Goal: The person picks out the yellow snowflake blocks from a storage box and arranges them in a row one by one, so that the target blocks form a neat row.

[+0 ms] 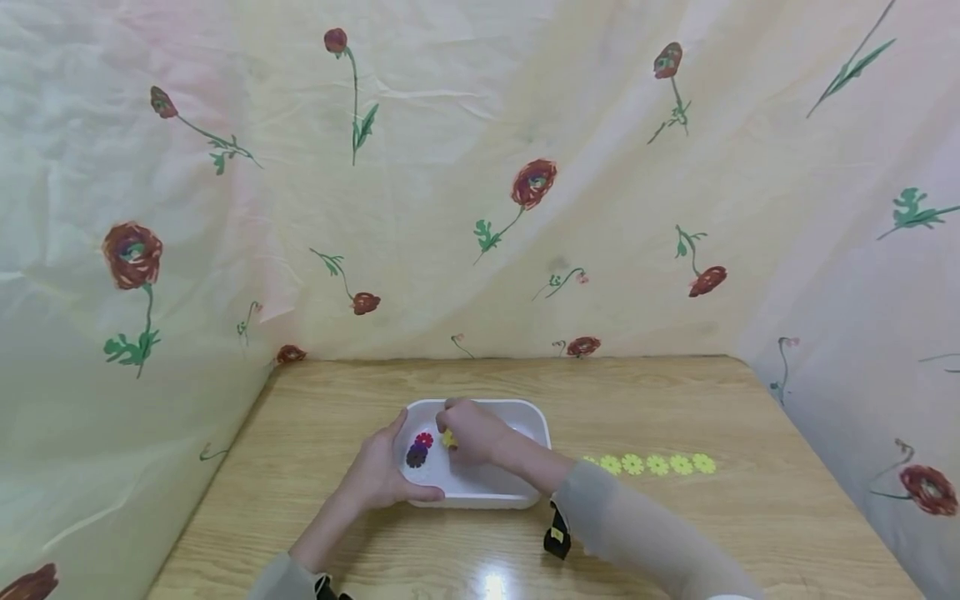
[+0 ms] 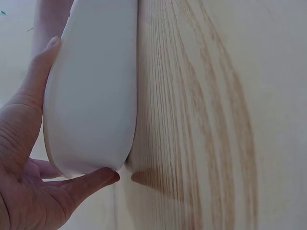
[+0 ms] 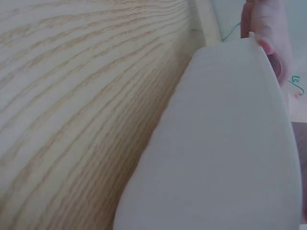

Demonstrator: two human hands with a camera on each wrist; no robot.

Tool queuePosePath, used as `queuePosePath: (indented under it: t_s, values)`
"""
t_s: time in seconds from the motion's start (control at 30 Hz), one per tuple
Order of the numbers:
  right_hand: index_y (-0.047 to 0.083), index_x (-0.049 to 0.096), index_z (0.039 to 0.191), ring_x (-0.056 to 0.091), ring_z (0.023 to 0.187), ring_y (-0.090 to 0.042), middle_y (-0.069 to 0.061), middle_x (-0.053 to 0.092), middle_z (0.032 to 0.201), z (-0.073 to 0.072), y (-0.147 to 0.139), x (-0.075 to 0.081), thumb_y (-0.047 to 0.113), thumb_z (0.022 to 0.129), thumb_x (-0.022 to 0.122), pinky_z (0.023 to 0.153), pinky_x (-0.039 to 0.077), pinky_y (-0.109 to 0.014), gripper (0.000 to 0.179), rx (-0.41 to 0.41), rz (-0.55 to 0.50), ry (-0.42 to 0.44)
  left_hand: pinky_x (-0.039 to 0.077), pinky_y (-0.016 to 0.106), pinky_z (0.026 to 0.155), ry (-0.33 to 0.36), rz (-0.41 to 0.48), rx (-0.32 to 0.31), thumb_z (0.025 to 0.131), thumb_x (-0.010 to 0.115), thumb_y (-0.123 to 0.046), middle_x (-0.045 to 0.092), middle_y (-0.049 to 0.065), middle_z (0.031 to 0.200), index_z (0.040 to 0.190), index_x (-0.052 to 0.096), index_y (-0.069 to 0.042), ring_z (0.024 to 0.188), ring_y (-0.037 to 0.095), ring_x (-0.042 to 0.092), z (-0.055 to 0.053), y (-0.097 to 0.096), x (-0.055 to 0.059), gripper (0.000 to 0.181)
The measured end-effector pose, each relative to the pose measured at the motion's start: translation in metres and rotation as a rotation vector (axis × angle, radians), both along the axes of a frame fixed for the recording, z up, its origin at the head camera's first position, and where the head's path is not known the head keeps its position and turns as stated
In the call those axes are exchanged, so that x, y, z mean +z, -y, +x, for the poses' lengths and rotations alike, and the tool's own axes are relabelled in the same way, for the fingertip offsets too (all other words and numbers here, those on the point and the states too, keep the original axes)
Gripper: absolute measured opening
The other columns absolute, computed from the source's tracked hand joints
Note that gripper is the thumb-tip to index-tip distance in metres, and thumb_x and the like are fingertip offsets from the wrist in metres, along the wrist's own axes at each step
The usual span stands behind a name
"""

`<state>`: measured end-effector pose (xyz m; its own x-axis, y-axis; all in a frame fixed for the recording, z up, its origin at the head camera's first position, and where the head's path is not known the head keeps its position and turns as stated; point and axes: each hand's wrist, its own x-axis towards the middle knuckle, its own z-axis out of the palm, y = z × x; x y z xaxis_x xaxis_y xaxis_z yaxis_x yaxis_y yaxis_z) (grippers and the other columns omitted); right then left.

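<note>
A white plastic tray (image 1: 517, 497) stands on the wooden table. My left hand (image 1: 377, 473) grips its left end, with the thumb along the near side and fingers at the far left corner; the left wrist view shows that hand (image 2: 29, 177) against the tray's outer wall (image 2: 91, 96). My right hand (image 1: 476, 429) reaches into the tray, its curled fingers pinching a yellow flower-shaped disc (image 1: 448, 438), partly hidden by the hand. Left of it in the tray lie a red disc (image 1: 424, 438) and a dark purple disc (image 1: 416, 456), overlapping. The right wrist view shows mostly the tray's wall (image 3: 206, 143).
To the right of the tray, several yellow flower-shaped discs (image 1: 657, 465) lie in a row on the table (image 1: 360, 379); my right forearm covers part of the row's left end. A flower-printed cloth (image 1: 450, 208) hangs behind and beside the table.
</note>
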<state>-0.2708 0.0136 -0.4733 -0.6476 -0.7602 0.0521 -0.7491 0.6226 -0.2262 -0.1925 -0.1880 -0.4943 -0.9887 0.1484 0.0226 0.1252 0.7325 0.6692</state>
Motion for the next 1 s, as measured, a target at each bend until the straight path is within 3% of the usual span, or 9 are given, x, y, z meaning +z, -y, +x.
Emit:
queuePosePath:
  t_s: [0.4,0.73,1.0]
  values:
    - [0.007,0.079,0.108,0.066,0.089,-0.013,-0.005,0.072,0.105,0.004,-0.032,0.014,0.009,0.082,0.086,0.078,0.058,-0.024,0.027,-0.082,-0.088,0.090,0.049,0.062,0.113,0.040,0.013,0.018,0.060,0.102,-0.057,0.052,0.023,0.160,0.165,0.032,0.001,0.143,0.043,0.054,0.002,-0.003,0.004,0.139]
    - [0.004,0.079,0.108,0.068,0.088,-0.018,-0.007,0.074,0.100,0.005,-0.061,0.026,0.008,0.080,0.085,0.077,0.059,-0.029,0.029,-0.091,-0.192,0.045,0.047,0.061,0.115,0.058,0.020,0.038,0.061,0.102,-0.057,0.052,0.020,0.161,0.167,0.031,-0.003,0.144,0.041,0.054,0.001,-0.003,0.004,0.138]
    - [0.005,0.079,0.107,0.067,0.090,-0.018,-0.005,0.072,0.100,0.007,-0.081,0.028,0.006,0.080,0.085,0.077,0.058,-0.029,0.028,-0.158,-0.211,0.042,0.049,0.063,0.113,0.069,0.018,0.052,0.061,0.102,-0.056,0.052,0.019,0.160,0.167,0.032,-0.004,0.144,0.042,0.053,0.001,-0.004,0.002,0.137]
